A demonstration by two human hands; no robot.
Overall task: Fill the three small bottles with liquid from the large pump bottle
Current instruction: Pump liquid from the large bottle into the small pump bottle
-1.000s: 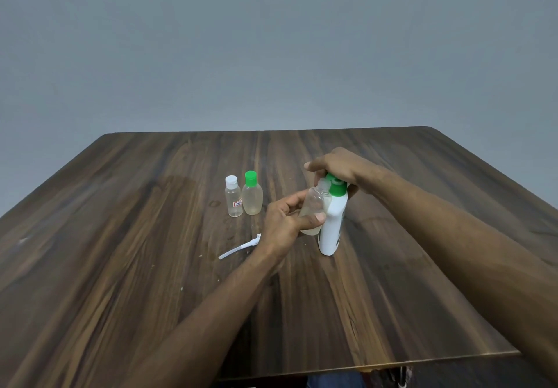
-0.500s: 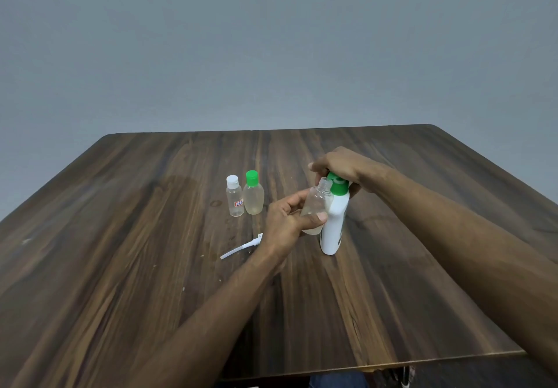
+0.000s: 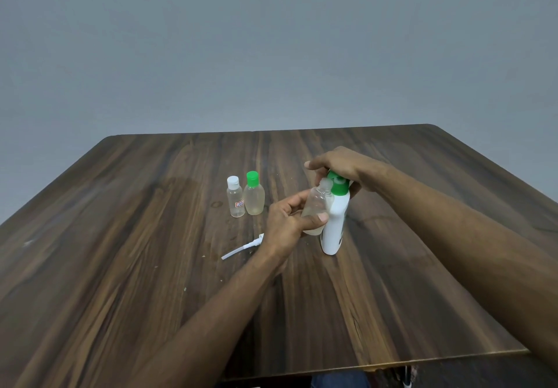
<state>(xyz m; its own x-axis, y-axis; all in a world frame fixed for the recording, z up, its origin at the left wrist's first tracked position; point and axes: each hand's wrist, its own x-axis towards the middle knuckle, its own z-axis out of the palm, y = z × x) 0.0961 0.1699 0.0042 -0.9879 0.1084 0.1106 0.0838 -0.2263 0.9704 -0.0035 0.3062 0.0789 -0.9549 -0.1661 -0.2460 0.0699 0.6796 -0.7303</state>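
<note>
- Clear plastic, thin-walled and uncapped: that is the small open bottle point(image 3: 317, 206) the left hand point(image 3: 287, 221) grips round its lower body, thumb across the front, its neck tipped toward the pump spout. A pale liquid shows in its bottom part.
- The tall white plastic pump bottle with the green pump head point(image 3: 334, 221) stands upright on the dark wooden table point(image 3: 120, 266), touching the small bottle. The right hand point(image 3: 335, 165) lies over the green head with fingers curled down round it, apparently pressing.
- Handling, as I judge it: the little bottle looks light and a bit squeezable (too hard a grip could push liquid back out), so holding it low on the body seems right, leaving the neck free.
- The big bottle looks stiff but narrow-based; pressing straight down should keep it from tipping. Spilled liquid could make both slippery.
- Behind and to the left, well apart from the hands, stand a small clear bottle with a white cap point(image 3: 235, 197) and, touching it, a small clear bottle with a green cap point(image 3: 253, 195), both closed.
- A white plastic tube point(image 3: 241, 248) lies flat by the left wrist.
</note>
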